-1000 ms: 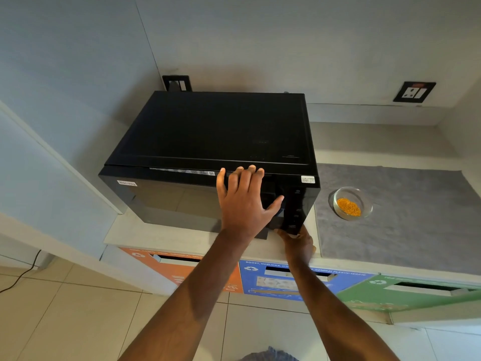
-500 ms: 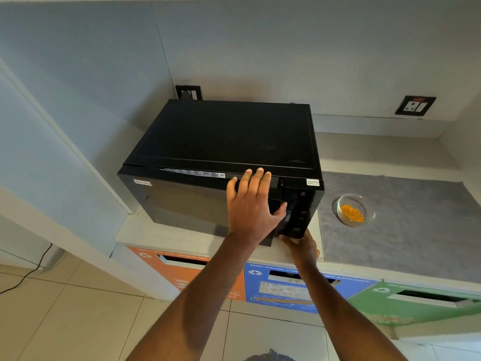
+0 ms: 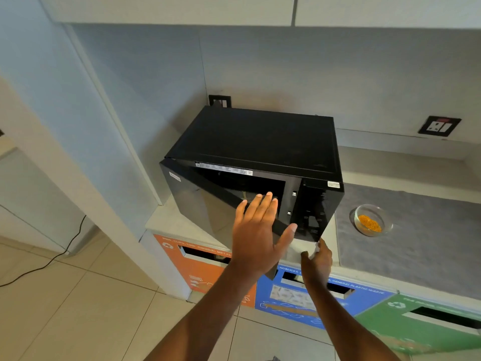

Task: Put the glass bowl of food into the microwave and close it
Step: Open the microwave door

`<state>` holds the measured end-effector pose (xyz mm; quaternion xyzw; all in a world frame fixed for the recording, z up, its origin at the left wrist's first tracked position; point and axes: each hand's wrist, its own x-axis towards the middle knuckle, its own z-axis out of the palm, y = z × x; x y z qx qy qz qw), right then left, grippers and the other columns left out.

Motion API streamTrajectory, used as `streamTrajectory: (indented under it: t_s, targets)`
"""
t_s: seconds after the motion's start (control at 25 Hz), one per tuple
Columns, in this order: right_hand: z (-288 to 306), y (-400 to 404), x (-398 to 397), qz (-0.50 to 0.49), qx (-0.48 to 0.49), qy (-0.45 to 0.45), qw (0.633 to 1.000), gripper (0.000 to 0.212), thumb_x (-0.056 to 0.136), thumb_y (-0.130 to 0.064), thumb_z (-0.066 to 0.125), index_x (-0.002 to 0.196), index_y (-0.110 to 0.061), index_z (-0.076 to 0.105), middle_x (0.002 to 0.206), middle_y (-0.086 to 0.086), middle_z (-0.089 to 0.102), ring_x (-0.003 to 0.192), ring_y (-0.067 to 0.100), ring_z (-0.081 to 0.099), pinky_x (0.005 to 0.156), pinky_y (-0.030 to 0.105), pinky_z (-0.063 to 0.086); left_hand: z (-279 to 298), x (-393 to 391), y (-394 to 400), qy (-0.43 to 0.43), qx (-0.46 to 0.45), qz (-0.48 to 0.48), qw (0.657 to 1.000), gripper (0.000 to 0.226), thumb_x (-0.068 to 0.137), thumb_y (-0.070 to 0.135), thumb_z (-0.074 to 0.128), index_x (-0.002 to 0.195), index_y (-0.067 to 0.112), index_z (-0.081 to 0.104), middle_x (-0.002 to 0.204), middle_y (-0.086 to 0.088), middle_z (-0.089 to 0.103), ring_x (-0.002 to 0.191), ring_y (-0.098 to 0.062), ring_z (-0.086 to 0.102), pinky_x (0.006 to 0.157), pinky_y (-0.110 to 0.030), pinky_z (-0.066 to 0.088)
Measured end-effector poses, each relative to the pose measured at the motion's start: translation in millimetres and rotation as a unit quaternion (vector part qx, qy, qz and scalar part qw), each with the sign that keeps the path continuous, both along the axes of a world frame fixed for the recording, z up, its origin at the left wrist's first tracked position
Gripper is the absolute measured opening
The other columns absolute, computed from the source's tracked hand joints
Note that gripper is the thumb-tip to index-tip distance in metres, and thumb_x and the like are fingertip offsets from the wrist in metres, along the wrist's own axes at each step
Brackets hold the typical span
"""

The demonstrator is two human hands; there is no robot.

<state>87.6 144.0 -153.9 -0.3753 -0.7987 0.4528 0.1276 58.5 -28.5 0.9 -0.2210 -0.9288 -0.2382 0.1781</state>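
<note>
Opening the microwave door is the step in hand: left hand spread flat and empty, right hand under the near corner, grip unclear; next, fetching the glass bowl at right.

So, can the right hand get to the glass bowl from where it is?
Probably yes. The right hand is empty at the counter edge below the microwave, and the glass bowl sits uncovered on the grey mat with nothing between them.

Head view, looking down, near microwave
</note>
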Motion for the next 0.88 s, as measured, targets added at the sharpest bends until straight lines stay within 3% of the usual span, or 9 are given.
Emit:
streamTrajectory:
  t_s: [0.16,0.32,0.4,0.6,0.88]
  targets:
    - [1,-7,9,0.002,-0.025,0.025,0.999,0.065,0.094,-0.009,0.067,0.154,-0.007,0.040,0.155,0.019,0.048,0.142,0.037,0.048,0.114,0.050,0.045,9,27,-30,-0.054,0.064,0.044,0.996,0.071,0.101,0.067,0.021,0.152,0.023,0.046,0.162,0.003,0.041,0.154,-0.011,0.029,0.129,-0.046,0.019]
    - [7,-13,12,-0.003,-0.075,0.047,0.996,0.066,0.096,-0.005,0.065,0.156,-0.010,0.037,0.159,0.017,0.044,0.144,0.037,0.048,0.116,0.053,0.045,18,31,-72,-0.150,0.012,0.071,0.986,0.081,0.097,0.064,0.028,0.164,0.022,0.011,0.173,0.003,-0.006,0.158,-0.013,-0.012,0.127,-0.038,-0.008]
    - [9,-18,13,-0.002,-0.088,0.057,0.994,0.066,0.097,-0.005,0.064,0.157,-0.011,0.037,0.161,0.015,0.042,0.145,0.037,0.047,0.116,0.052,0.045,26,28,-95,-0.207,0.001,0.096,0.974,0.086,0.098,0.063,0.036,0.164,0.021,0.002,0.172,0.001,-0.015,0.157,-0.017,-0.018,0.121,-0.037,-0.012]
    - [19,-23,11,-0.013,-0.098,0.068,0.993,0.066,0.098,-0.005,0.064,0.157,-0.013,0.036,0.163,0.015,0.039,0.148,0.037,0.043,0.118,0.051,0.042,36,36,-131,-0.232,-0.068,0.164,0.956,0.094,0.096,0.070,0.037,0.163,0.019,-0.004,0.173,-0.002,-0.012,0.159,-0.023,-0.011,0.125,-0.041,-0.005]
    - [36,-8,3,-0.050,-0.118,0.111,0.986,0.071,0.098,-0.007,0.064,0.160,-0.012,0.029,0.166,0.014,0.035,0.151,0.036,0.039,0.120,0.053,0.040,39,43,-160,-0.206,-0.105,0.246,0.941,0.098,0.094,0.077,0.029,0.163,0.013,0.002,0.173,-0.009,-0.002,0.160,-0.028,-0.001,0.128,-0.044,0.006]
